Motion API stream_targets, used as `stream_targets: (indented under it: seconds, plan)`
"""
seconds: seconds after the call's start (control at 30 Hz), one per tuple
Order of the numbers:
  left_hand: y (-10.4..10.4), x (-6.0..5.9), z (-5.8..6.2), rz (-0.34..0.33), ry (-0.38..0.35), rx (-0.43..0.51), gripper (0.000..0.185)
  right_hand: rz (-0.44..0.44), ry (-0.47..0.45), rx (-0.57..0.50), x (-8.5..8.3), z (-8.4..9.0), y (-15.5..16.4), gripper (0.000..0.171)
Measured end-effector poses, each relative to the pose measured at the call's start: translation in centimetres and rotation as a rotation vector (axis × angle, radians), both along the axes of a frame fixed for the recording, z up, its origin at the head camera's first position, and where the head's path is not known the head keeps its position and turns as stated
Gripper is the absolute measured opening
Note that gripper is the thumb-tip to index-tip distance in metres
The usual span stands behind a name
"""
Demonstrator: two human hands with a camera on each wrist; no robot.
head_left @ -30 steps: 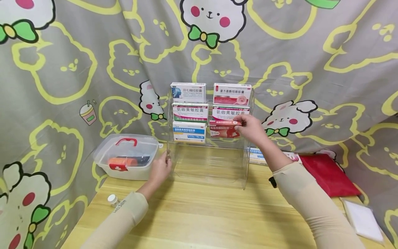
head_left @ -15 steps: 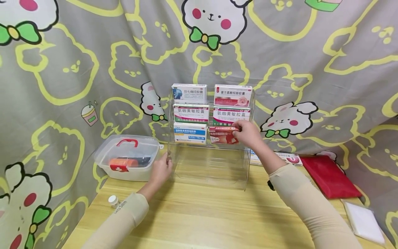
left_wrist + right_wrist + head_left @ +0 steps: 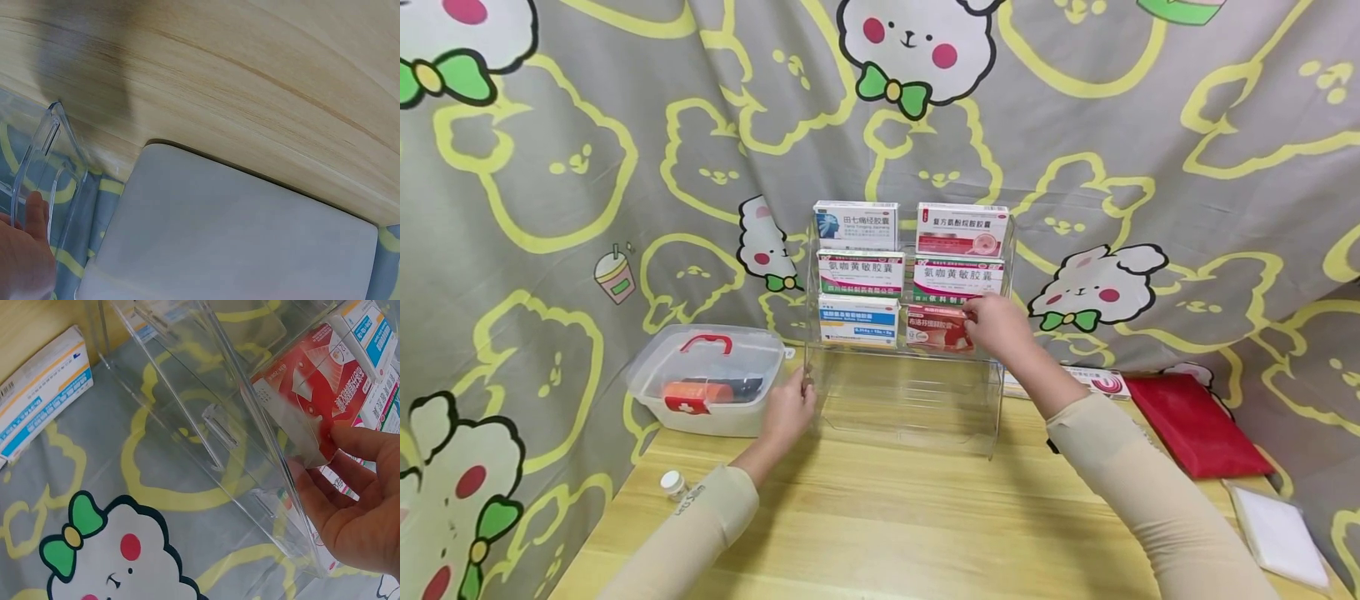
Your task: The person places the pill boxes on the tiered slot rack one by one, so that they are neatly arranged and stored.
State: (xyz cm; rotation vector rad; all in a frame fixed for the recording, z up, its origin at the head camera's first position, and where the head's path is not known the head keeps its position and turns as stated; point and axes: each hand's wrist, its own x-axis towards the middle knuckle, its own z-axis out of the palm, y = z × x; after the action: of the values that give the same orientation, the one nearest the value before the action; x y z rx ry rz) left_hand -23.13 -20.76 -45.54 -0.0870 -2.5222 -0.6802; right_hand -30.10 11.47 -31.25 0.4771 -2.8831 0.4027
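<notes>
The right hand [image 3: 996,325] pinches a red box [image 3: 936,329] by its right end, the thumb and fingers closing on that edge. The red box is in the clear rack [image 3: 910,396], on the right of the third row from the top; whether its bottom rests on the ledge is hard to tell. Just left of it in the same row stands a blue and white box [image 3: 859,325]. One row up are two matching boxes with pink and green bands, the left one [image 3: 861,273] and the right one [image 3: 957,277]. The top row holds a white box with a blue picture [image 3: 856,225] on the left and a red and white box [image 3: 962,230] on the right.

The left hand [image 3: 788,408] grips the left side of the rack, its fingers curled on the clear edge. Just left of that hand, a plastic case [image 3: 718,423] with a red handle sits on the desk [image 3: 887,517]. Nearer, by the left sleeve, stands a small bottle [image 3: 673,483]. On the far right lie a red pouch [image 3: 1198,425] and, nearer, a white packet [image 3: 1281,533].
</notes>
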Motion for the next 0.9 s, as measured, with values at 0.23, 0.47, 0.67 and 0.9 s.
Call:
stream_targets:
  seconds: [0.23,0.47,0.67,0.9]
  plan:
    - [0.2,-0.1,0.0,-0.002,-0.007,0.003,0.009,0.001,0.007,0.134,0.2,0.8,-0.2,0.013]
    - [0.4,-0.2,0.1,-0.007,-0.013,0.009,0.01,0.0,0.091,0.196,0.1,1.1,-0.1,0.01]
    - [0.4,-0.1,0.2,-0.007,-0.015,0.018,0.015,-0.011,0.114,0.234,0.4,0.8,0.0,0.007]
    - [0.0,-0.2,0.0,-0.001,-0.009,0.031,0.02,0.047,0.228,0.161,0.9,-0.1,0.1,0.014]
